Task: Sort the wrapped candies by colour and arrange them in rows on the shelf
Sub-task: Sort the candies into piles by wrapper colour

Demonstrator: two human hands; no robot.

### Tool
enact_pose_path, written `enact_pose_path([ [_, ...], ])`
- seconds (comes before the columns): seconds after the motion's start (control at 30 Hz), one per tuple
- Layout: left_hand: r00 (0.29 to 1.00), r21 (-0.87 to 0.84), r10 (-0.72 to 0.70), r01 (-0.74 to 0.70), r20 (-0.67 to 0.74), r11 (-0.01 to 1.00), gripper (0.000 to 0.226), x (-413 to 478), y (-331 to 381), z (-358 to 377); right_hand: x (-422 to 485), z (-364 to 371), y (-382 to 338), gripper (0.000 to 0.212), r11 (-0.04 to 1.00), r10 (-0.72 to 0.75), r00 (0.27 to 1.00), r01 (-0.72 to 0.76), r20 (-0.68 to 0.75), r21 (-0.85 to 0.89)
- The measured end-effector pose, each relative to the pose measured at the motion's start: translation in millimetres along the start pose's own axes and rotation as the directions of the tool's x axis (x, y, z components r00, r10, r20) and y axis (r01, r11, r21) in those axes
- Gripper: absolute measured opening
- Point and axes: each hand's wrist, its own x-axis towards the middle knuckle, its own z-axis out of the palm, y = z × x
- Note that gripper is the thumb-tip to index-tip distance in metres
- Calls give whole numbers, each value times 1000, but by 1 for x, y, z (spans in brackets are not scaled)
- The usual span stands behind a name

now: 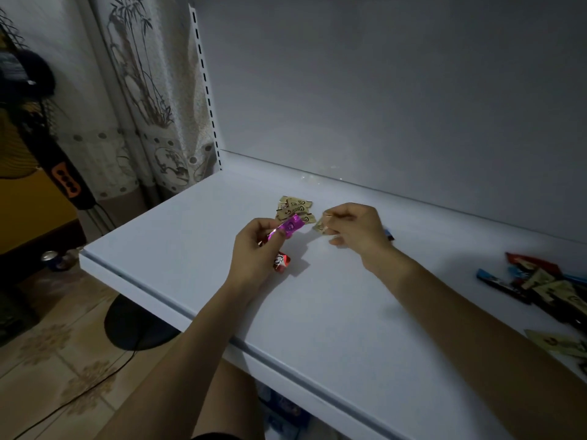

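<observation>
Two hands over the shelf [190,236], left hand [254,246] fingers pinching a magenta candy [287,228], red candy [282,261] half hidden beneath, right hand [355,230] fingers pinching a beige candy [320,226] beside the beige cluster [293,208] — unsorted pile [546,287] cut off at right.

Bare arms end in the left hand [254,254] and right hand [357,231]; a dark hem [219,437], perhaps shorts.

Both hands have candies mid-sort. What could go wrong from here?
1. The left hand pinches a pink candy at its fingertips while a red candy sits under the same hand. With so light a grip, one may drop onto the shelf.
2. The right hand holds a beige candy right beside the beige group, whose pieces overlap. A nudge while placing could scatter that row.
</observation>
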Motion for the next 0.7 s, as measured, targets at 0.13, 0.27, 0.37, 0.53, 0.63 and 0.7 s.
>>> enact_pose_path([
  [0.13,999,-47,-5,3,-45,999,14,1,2,0,32,35,-1,20,996,78,997,-76,22,-56],
  [0.27,998,-99,-33,27,-58,995,14,3,0,0,58,54,6,18,946,-68,994,38,-83,-321],
  [0.37,998,-132,-54,48,-42,990,13,4,2,0,65,54,13,28,806,-201,976,113,-88,-582],
  [0.53,999,-149,-49,46,-18,988,17,2,4,1,40,49,-2,31,965,-164,984,146,-68,-217],
  [0.63,1000,-152,-15,13,-16,988,15,1,2,0,10,33,-12,29,991,-28,974,56,226,-118],
  [0.7,999,-64,35,-35,8,997,14,0,1,0,-5,21,-8,14,985,-36,948,88,315,-150],
])
